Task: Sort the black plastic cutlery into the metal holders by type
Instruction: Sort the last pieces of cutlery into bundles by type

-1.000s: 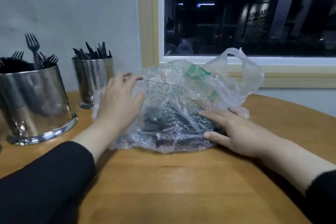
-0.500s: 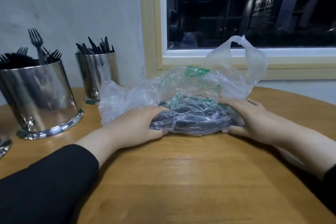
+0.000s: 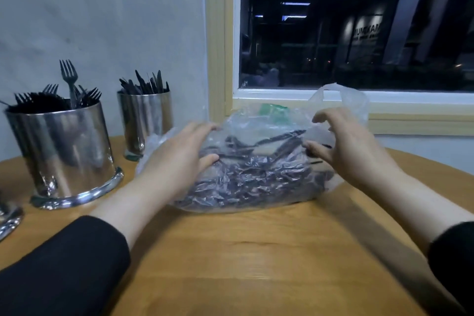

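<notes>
The round wooden table (image 3: 256,264) curves away from me, its far edge running close under the wall and the window frame (image 3: 218,59), and a broad stretch of bare wood lies between my forearms and the clear plastic bag (image 3: 256,177) at the middle. To my left the large metal holder (image 3: 64,151) stands near the table's left side with black forks (image 3: 68,79) sticking up from it, tines up; behind it, nearer the wall, the smaller metal holder (image 3: 146,120) carries black knives (image 3: 146,83). The rim of a third metal piece (image 3: 7,220) shows at the left border, cut off. Beyond the dark window glass a lit sign (image 3: 366,32) shows letters I read only partly, something like "UMKAM"; the green print (image 3: 272,109) on the bag is too crumpled to read. The loose black cutlery (image 3: 246,179) sits heaped inside the bag, between my two hands. My left hand (image 3: 177,159) lies spread over the bag's left side, fingers straight, thumb against the plastic. My right hand (image 3: 351,146) is at the bag's right side with fingers bent like a claw; whether it grips the plastic I cannot tell. The bag's handle loop (image 3: 341,96) stands up just behind that hand.
</notes>
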Tool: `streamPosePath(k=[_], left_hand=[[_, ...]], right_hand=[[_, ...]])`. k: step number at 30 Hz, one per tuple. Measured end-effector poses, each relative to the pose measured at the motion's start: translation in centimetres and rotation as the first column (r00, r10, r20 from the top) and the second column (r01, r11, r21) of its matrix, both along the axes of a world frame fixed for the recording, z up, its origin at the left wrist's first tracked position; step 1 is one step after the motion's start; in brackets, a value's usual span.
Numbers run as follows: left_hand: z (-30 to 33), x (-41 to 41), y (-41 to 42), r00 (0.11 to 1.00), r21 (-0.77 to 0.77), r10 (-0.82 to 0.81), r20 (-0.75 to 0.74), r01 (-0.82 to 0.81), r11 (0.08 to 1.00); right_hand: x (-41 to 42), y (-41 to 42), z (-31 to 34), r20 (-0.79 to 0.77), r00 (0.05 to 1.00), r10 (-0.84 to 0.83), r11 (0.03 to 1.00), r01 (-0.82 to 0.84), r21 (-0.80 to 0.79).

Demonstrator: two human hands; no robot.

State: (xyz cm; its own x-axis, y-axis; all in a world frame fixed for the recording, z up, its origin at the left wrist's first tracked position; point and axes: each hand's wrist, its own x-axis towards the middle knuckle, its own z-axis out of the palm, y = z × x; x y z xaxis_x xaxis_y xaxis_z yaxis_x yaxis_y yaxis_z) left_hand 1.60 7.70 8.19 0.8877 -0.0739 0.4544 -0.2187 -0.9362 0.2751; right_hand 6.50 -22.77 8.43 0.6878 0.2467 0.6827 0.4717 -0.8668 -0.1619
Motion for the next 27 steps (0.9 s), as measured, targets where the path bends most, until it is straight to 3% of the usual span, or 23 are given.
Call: streamPosePath(k=[4, 8, 11, 13, 17, 21, 25, 27], left_hand=[[-2.1, 1.2, 0.9, 0.988, 0.095, -0.024, -0.155, 0.039, 0.995], [-2.9, 1.5, 1.5, 0.893, 0.178, -0.058, -0.447, 0.153, 0.972], [-3.5, 1.6, 1.7, 0.861, 0.218, -0.08, -0.502, 0.216, 0.952], [-3.7, 1.7, 1.6, 0.863, 0.218, -0.086, -0.497, 0.22, 0.951], [-3.9, 1.6, 1.4, 0.909, 0.221, -0.1, -0.405, 0.203, 0.954], [-3.8, 0.7, 1.5, 0.956, 0.187, -0.154, -0.248, 0.203, 0.961], [-1.8, -0.1, 2.2, 1.0, 0.079, 0.005, 0.026, -0.007, 0.997], [-0.1, -0.1, 2.4, 0.986, 0.011, 0.02, 0.165, -0.022, 1.0]], right_hand=[[2.0, -0.9, -2.7, 0.101, 0.995, 0.015, 0.993, -0.003, -0.12], [1.7, -3.1, -4.0, -0.277, 0.96, 0.038, 0.968, -0.104, -0.229], [1.4, -4.0, -4.5, -0.519, 0.854, -0.023, 0.947, -0.147, -0.284], [1.6, -4.1, -5.0, -0.551, 0.835, 0.011, 0.964, -0.155, -0.215], [1.6, -3.2, -5.6, -0.394, 0.919, 0.01, 0.96, -0.119, -0.253], [0.2, -2.8, -4.7, -0.257, 0.965, 0.048, 0.982, -0.092, -0.162], [-1.4, -2.5, -1.1, -0.109, 0.99, 0.084, 0.991, -0.094, -0.093], [-1.6, -1.9, 1.6, -0.061, 0.996, 0.063, 0.993, -0.069, -0.097]])
